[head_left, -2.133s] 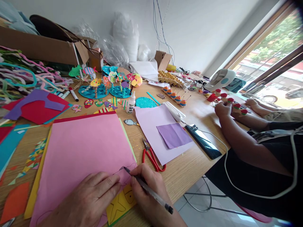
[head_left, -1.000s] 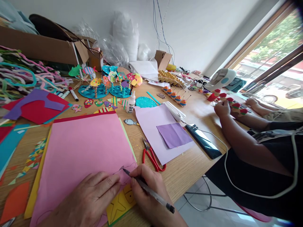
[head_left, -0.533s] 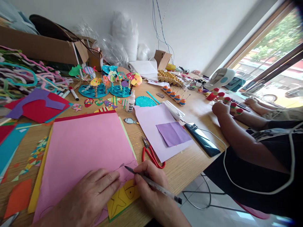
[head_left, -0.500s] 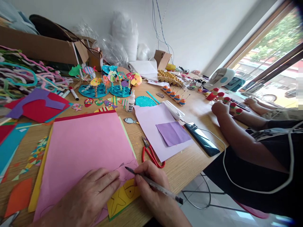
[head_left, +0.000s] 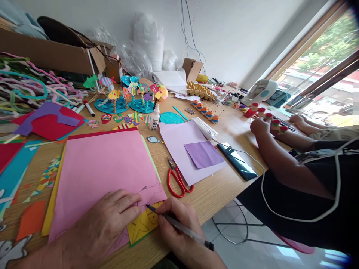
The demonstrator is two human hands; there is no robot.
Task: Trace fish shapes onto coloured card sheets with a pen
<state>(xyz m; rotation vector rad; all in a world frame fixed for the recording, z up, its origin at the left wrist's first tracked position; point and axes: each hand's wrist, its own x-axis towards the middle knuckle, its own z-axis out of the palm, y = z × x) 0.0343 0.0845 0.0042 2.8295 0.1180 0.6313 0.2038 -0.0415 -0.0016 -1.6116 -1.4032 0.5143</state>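
My right hand (head_left: 179, 224) is closed round a pen (head_left: 185, 229) with a clear barrel and black end. The pen's tip rests at the lower right part of a pink paper sheet (head_left: 109, 164), by a drawn fish outline (head_left: 153, 191). Lying flat on the same sheet, my left hand (head_left: 109, 213) has its fingers stretched towards the drawing and covers part of it. A yellow paper piece (head_left: 143, 226) with a fish drawn on it sticks out under the pink sheet's edge, between my hands. Red-handled scissors (head_left: 178, 179) lie just beyond my right hand.
A lilac sheet (head_left: 179, 142) with a purple piece (head_left: 203, 154), a phone (head_left: 237, 161) and a glue bottle (head_left: 155, 117) lie ahead. Paper fish decorations (head_left: 113, 95) stand further back. To the right, another person's hand (head_left: 260, 127) holds red-topped pieces; a white cable (head_left: 263, 186) hangs nearby.
My right hand has moved the pen tip down and slightly left. More of the drawn fish outline shows now. The view has shifted slightly.
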